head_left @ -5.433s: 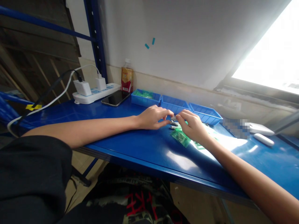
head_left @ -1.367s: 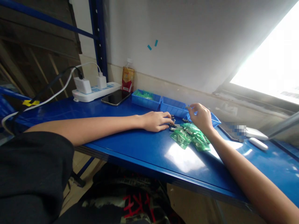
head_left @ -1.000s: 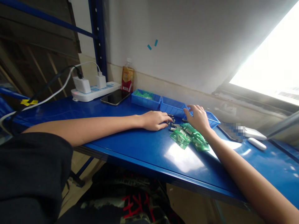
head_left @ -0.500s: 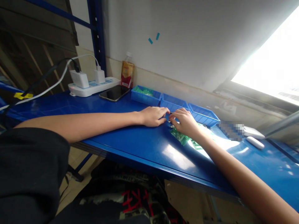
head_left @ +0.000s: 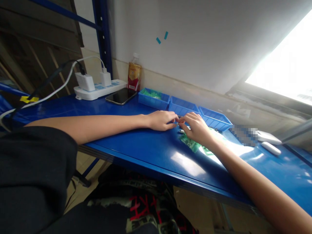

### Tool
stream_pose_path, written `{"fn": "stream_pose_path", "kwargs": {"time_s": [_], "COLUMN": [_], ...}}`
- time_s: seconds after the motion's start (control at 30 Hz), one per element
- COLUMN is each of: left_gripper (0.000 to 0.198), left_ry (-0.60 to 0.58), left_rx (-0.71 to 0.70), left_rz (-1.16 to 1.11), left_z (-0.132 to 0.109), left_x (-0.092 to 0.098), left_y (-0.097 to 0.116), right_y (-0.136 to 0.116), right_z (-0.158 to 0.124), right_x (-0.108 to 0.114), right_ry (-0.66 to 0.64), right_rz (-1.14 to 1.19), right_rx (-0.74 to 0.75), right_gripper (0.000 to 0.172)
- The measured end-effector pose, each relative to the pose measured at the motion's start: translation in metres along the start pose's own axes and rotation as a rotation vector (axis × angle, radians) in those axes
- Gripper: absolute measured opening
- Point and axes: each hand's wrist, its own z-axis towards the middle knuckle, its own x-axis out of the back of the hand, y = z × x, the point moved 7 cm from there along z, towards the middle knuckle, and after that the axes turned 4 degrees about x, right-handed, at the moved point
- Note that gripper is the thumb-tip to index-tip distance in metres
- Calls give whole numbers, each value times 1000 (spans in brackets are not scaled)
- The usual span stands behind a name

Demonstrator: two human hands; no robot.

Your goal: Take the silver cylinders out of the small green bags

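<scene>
My left hand [head_left: 161, 120] rests on the blue table [head_left: 136, 146] with its fingers curled toward a small metal part [head_left: 177, 123] between my hands. My right hand [head_left: 196, 127] meets it from the right, fingertips pinched at the same small part. Green plastic bags [head_left: 191, 143] lie under and beside my right hand. Three blue trays stand just behind: the left tray [head_left: 153, 98] holds green bags, then come the middle tray [head_left: 183, 107] and the right tray [head_left: 215, 118]. What exactly the fingers hold is too small to see.
A phone [head_left: 121, 96], a white power strip [head_left: 97, 90] with chargers and cables, and a drink bottle [head_left: 134, 73] sit at the back left. White devices [head_left: 269, 142] lie at the right. A blue rack post [head_left: 104, 39] rises by the wall.
My right hand came back from the right tray to meet my left hand over the small parts, covering part of the green bags. My left hand barely moved.
</scene>
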Motion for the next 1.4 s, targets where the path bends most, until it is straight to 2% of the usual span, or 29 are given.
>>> {"fn": "stream_pose_path", "kwargs": {"time_s": [0.1,0.23,0.5,0.67,0.87,1.03,1.4], "left_gripper": [25,20,15,14,18,16,28], "left_ry": [19,17,18,12,-3,1,2], "left_rx": [-77,-101,-111,-131,-79,-69,-100], "left_rz": [-81,-95,-103,-108,-122,-175,-154], "left_z": [-2,-3,-3,-3,-3,-3,-3], "left_x": [3,6,6,6,6,7,7], "left_y": [6,10,10,12,10,8,10], "right_y": [-10,-20,-19,-20,-19,-22,-20], "right_z": [0,-2,-5,-5,-5,-5,-5], "right_x": [8,13,21,23,23,24,25], "right_ry": [58,117,251,256,306,336,342], "right_rz": [15,32,89,140,161,145,186], "right_rx": [46,94,57,47,-3,19,-13], "right_gripper": [16,20,18,18,14,12,11]}}
